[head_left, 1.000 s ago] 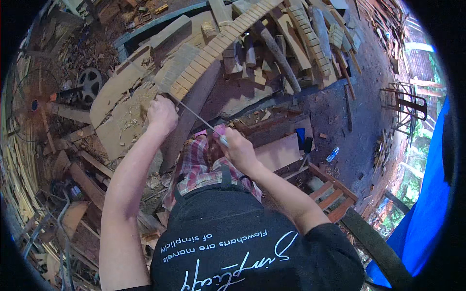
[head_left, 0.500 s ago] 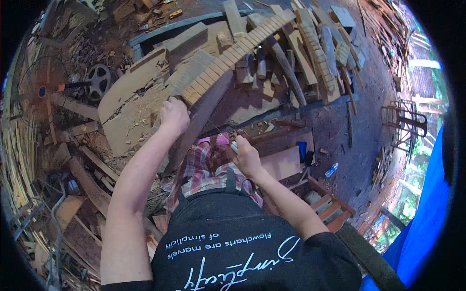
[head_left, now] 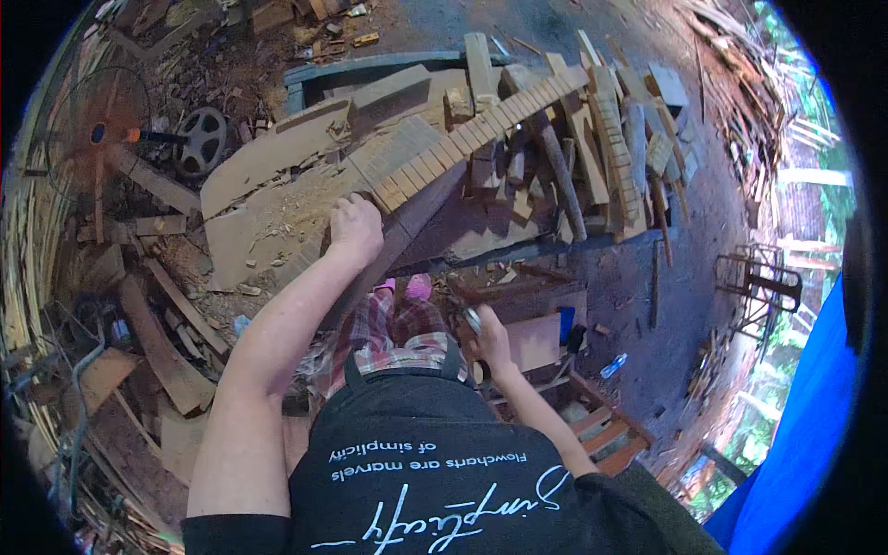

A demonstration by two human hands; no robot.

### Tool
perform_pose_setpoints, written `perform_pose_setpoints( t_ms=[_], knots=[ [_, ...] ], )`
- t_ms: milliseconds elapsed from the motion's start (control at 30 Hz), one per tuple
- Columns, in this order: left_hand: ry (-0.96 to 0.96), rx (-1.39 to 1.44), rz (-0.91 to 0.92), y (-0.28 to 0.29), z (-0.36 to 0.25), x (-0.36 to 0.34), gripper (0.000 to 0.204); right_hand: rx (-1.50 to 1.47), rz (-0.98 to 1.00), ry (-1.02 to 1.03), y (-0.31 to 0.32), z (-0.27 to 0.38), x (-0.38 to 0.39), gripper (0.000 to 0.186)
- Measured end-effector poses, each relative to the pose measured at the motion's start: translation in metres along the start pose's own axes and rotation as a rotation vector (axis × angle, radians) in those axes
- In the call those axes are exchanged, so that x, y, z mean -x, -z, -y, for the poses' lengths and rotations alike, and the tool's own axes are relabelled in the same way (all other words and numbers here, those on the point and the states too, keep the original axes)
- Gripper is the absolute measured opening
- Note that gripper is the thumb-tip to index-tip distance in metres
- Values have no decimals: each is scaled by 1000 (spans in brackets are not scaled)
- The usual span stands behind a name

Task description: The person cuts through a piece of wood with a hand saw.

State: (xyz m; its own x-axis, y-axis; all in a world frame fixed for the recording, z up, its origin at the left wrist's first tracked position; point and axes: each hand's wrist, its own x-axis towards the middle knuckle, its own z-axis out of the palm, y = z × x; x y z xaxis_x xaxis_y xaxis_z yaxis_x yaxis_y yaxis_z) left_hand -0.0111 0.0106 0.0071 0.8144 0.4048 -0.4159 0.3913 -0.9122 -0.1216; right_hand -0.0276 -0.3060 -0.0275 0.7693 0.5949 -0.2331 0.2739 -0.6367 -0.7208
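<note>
My left hand (head_left: 356,228) is curled over the near end of a long wooden strip (head_left: 453,146), which is scored crosswise into many small blocks. The strip slants up and right over a darker plank (head_left: 421,209). Beside my left hand lies a wide board (head_left: 268,190) strewn with shavings. In front of my right thigh, my right hand (head_left: 492,344) is closed round the pale handle of a tool (head_left: 474,320). Its working end is too thin and dark to make out. That tool stands apart from the strip.
A heap of sticks and offcuts (head_left: 578,157) covers the bench's right side. At the left stand a fan (head_left: 98,134) and a spoked wheel (head_left: 203,141). Pink shoes (head_left: 418,287) show below the bench. A plastic bottle (head_left: 613,366) and a metal-framed chair (head_left: 760,282) are at the right.
My right hand with the tool has drawn back, away from the strip and toward my body. My left hand stays at the strip's near end. The whole view has shifted a little.
</note>
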Motion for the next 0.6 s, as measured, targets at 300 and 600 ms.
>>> perform_pose_setpoints(
  t_ms=[300, 600],
  knots=[
    [22, 287, -159, -7, 6, 8, 45, 32, -96, -112, 74, -24, 132, 20],
    [-137, 358, -227, -8, 3, 20, 49, -121, -447, -191, 53, -26, 108, 18]
  ],
)
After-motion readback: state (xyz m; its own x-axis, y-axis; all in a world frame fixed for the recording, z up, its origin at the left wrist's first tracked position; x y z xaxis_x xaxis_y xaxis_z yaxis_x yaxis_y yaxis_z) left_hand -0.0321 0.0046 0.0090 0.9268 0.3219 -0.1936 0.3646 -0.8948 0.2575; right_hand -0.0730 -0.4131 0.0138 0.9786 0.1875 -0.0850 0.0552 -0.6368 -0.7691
